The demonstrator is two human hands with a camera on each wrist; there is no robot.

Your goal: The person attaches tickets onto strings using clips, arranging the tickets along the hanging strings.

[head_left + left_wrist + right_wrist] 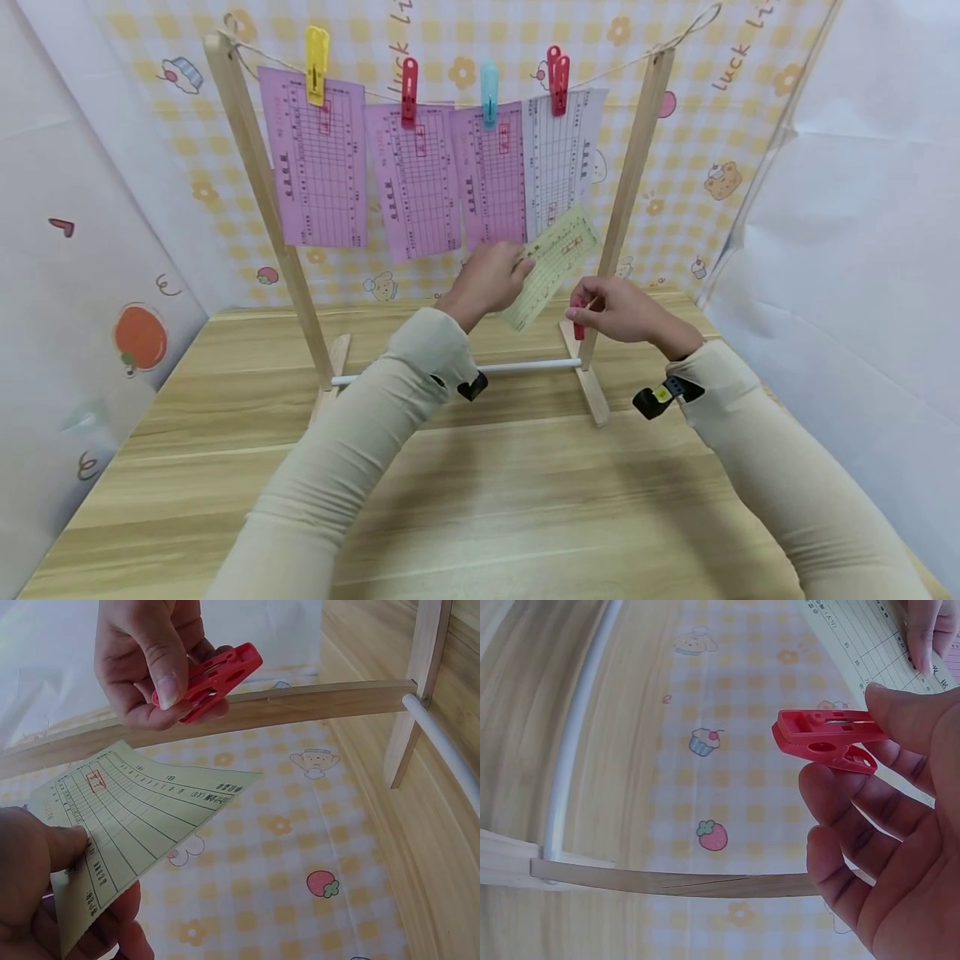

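My left hand [491, 275] pinches a pale green printed slip [553, 262] by its lower left end; the left wrist view shows my thumb on the green slip [135, 814]. To its right, my right hand [618, 310] holds a red clothespin [578, 321] between thumb and fingers, close to the rack's right post [630, 187]. The clothespin [825, 739] is shut, with nothing in its jaws. Behind the hands, three pink slips [321, 158] and one lilac slip [562, 162] hang from a string, pegged with yellow [317, 62], red [408, 90], blue [488, 93] and red [558, 79] clothespins.
The wooden rack stands on a light wood table [480, 500], with a white rod [525, 367] joining its two feet. A yellow checked cartoon backdrop [750, 125] rises behind, and white sheets [862, 250] close both sides. My sleeved forearms cross the table's front.
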